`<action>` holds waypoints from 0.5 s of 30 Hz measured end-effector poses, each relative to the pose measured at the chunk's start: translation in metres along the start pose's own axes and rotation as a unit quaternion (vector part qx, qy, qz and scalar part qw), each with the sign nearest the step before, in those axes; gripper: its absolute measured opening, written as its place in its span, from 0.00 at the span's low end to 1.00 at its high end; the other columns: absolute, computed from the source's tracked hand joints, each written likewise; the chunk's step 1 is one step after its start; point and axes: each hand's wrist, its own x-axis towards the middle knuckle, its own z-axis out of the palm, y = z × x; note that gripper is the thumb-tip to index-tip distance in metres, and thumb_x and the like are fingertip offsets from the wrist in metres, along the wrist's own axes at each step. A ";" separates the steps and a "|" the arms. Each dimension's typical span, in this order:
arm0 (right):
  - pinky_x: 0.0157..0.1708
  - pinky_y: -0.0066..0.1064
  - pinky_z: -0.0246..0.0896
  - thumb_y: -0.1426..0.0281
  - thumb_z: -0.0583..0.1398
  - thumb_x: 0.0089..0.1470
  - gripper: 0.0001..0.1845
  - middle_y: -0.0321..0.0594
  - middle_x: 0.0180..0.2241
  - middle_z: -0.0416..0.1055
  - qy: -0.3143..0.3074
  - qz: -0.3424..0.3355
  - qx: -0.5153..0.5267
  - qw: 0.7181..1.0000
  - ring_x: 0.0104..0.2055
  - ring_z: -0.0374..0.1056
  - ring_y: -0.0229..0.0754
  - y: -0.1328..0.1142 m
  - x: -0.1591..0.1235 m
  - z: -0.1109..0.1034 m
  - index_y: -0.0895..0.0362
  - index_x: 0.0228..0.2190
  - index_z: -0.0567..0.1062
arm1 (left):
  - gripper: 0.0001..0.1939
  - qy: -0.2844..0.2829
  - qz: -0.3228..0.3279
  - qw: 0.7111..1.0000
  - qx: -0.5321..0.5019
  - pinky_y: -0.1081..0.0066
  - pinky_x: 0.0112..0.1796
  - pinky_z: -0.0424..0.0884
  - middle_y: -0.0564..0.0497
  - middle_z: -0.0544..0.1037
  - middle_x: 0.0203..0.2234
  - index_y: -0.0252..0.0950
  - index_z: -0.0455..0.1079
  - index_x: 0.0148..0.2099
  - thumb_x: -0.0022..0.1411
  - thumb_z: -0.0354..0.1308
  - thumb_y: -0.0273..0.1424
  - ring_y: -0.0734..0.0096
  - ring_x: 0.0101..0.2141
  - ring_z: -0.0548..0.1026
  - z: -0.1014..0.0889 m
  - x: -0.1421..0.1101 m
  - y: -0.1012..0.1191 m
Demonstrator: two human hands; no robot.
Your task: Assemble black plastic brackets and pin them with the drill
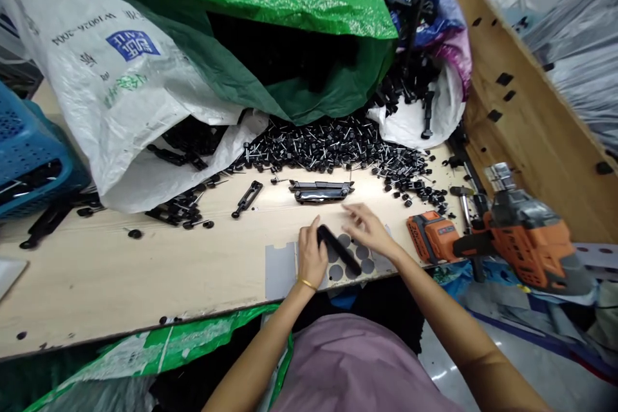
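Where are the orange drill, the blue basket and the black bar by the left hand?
Orange drill (528, 248): head view, on its body.
Blue basket (44, 143): head view, on its wall.
Black bar (340, 250): head view, on its middle.

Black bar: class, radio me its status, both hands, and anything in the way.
Left hand at far end of bar, grip unclear. Right hand open, apart from it. Bar slanted over grey discs. Black assembly just beyond hands.
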 end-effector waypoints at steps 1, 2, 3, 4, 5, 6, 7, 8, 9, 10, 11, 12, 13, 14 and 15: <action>0.39 0.37 0.65 0.68 0.57 0.52 0.26 0.44 0.45 0.65 0.063 0.014 -0.018 0.998 0.42 0.64 0.43 0.006 0.019 -0.018 0.52 0.53 0.65 | 0.32 0.017 -0.016 1.000 0.009 0.59 0.49 0.64 0.46 0.63 0.40 0.37 0.52 0.63 0.57 0.47 0.19 0.63 0.44 0.65 -0.012 -0.001 -0.004; 0.40 0.38 0.64 0.67 0.56 0.53 0.24 0.45 0.46 0.64 0.137 0.031 -0.048 0.989 0.43 0.63 0.44 0.015 0.041 -0.037 0.53 0.53 0.66 | 0.32 0.037 -0.030 0.999 0.021 0.58 0.50 0.64 0.45 0.62 0.41 0.37 0.52 0.63 0.56 0.47 0.20 0.63 0.45 0.65 -0.025 -0.002 -0.011; 0.44 0.40 0.62 0.66 0.56 0.53 0.23 0.46 0.47 0.64 0.206 0.051 -0.084 0.974 0.45 0.62 0.45 0.026 0.064 -0.057 0.55 0.51 0.67 | 0.31 0.051 -0.037 0.997 0.033 0.58 0.51 0.64 0.45 0.62 0.42 0.37 0.54 0.63 0.56 0.48 0.21 0.62 0.45 0.65 -0.038 -0.004 -0.019; 0.48 0.42 0.59 0.66 0.56 0.53 0.23 0.48 0.47 0.63 0.279 0.089 -0.124 0.948 0.49 0.60 0.47 0.038 0.088 -0.078 0.58 0.50 0.67 | 0.29 0.055 -0.035 0.997 0.046 0.57 0.51 0.63 0.45 0.62 0.42 0.37 0.56 0.62 0.57 0.49 0.23 0.61 0.46 0.65 -0.052 -0.006 -0.028; 0.52 0.44 0.55 0.66 0.55 0.53 0.24 0.50 0.49 0.62 0.329 0.143 -0.158 0.920 0.52 0.58 0.49 0.051 0.111 -0.097 0.60 0.51 0.66 | 0.27 0.049 -0.025 0.997 0.060 0.56 0.52 0.62 0.45 0.63 0.43 0.38 0.58 0.61 0.58 0.50 0.26 0.60 0.47 0.65 -0.065 -0.008 -0.038; 0.55 0.45 0.51 0.67 0.53 0.54 0.24 0.52 0.51 0.60 0.355 0.213 -0.185 0.892 0.55 0.55 0.49 0.065 0.132 -0.115 0.61 0.53 0.64 | 0.25 0.040 -0.014 0.996 0.076 0.56 0.52 0.61 0.45 0.63 0.43 0.39 0.60 0.60 0.59 0.51 0.29 0.59 0.48 0.64 -0.075 -0.010 -0.047; 0.56 0.45 0.48 0.67 0.52 0.55 0.25 0.53 0.54 0.56 0.355 0.288 -0.206 0.865 0.57 0.52 0.50 0.078 0.149 -0.131 0.60 0.54 0.62 | 0.24 0.043 -0.003 0.995 0.093 0.55 0.52 0.61 0.45 0.64 0.44 0.40 0.60 0.59 0.60 0.51 0.31 0.58 0.48 0.64 -0.084 -0.011 -0.056; 0.56 0.46 0.46 0.67 0.52 0.55 0.26 0.56 0.56 0.54 0.356 0.317 -0.208 0.854 0.58 0.50 0.52 0.090 0.161 -0.145 0.62 0.55 0.62 | 0.24 0.044 0.010 0.993 0.105 0.54 0.52 0.61 0.45 0.65 0.44 0.40 0.60 0.59 0.61 0.51 0.32 0.58 0.49 0.65 -0.090 -0.013 -0.063; 0.56 0.48 0.45 0.67 0.53 0.54 0.27 0.57 0.57 0.52 0.353 0.340 -0.209 0.846 0.59 0.49 0.53 0.101 0.168 -0.156 0.62 0.55 0.62 | 0.24 0.042 0.020 0.992 0.115 0.54 0.52 0.61 0.45 0.65 0.44 0.41 0.60 0.59 0.61 0.51 0.33 0.57 0.49 0.65 -0.093 -0.013 -0.068; 0.56 0.49 0.44 0.67 0.55 0.53 0.27 0.58 0.58 0.50 0.349 0.357 -0.208 0.841 0.59 0.48 0.54 0.110 0.172 -0.165 0.62 0.54 0.63 | 0.24 0.039 0.028 0.991 0.125 0.54 0.51 0.61 0.45 0.66 0.45 0.41 0.59 0.60 0.61 0.51 0.34 0.57 0.49 0.65 -0.093 -0.014 -0.072; 0.56 0.50 0.43 0.67 0.56 0.51 0.26 0.59 0.59 0.50 0.347 0.365 -0.206 0.839 0.59 0.47 0.56 0.118 0.171 -0.172 0.63 0.52 0.65 | 0.25 0.032 0.034 0.990 0.133 0.54 0.50 0.62 0.45 0.67 0.45 0.42 0.58 0.60 0.61 0.51 0.34 0.56 0.49 0.66 -0.092 -0.014 -0.073; 0.56 0.51 0.42 0.67 0.58 0.50 0.24 0.59 0.58 0.50 0.346 0.374 -0.206 0.836 0.59 0.47 0.56 0.124 0.169 -0.177 0.63 0.49 0.68 | 0.26 0.024 0.038 0.989 0.140 0.53 0.50 0.62 0.45 0.67 0.46 0.43 0.57 0.61 0.60 0.52 0.35 0.55 0.49 0.66 -0.090 -0.013 -0.074; 0.56 0.52 0.42 0.68 0.58 0.49 0.22 0.59 0.58 0.51 0.346 0.381 -0.206 0.832 0.59 0.47 0.57 0.128 0.164 -0.181 0.63 0.47 0.70 | 0.26 0.018 0.040 0.988 0.146 0.53 0.49 0.62 0.45 0.68 0.46 0.44 0.57 0.61 0.60 0.52 0.35 0.54 0.49 0.66 -0.087 -0.012 -0.073; 0.56 0.52 0.42 0.69 0.58 0.49 0.20 0.59 0.57 0.54 0.347 0.386 -0.206 0.830 0.59 0.47 0.57 0.132 0.159 -0.185 0.64 0.44 0.71 | 0.27 0.016 0.043 0.988 0.149 0.53 0.49 0.62 0.45 0.68 0.47 0.44 0.56 0.61 0.60 0.53 0.35 0.54 0.49 0.67 -0.085 -0.012 -0.072; 0.56 0.51 0.43 0.69 0.58 0.49 0.18 0.59 0.55 0.57 0.350 0.386 -0.204 0.829 0.58 0.49 0.57 0.133 0.155 -0.187 0.64 0.42 0.72 | 0.28 0.015 0.045 0.988 0.150 0.53 0.49 0.62 0.45 0.68 0.47 0.44 0.55 0.62 0.60 0.53 0.35 0.54 0.49 0.67 -0.083 -0.011 -0.071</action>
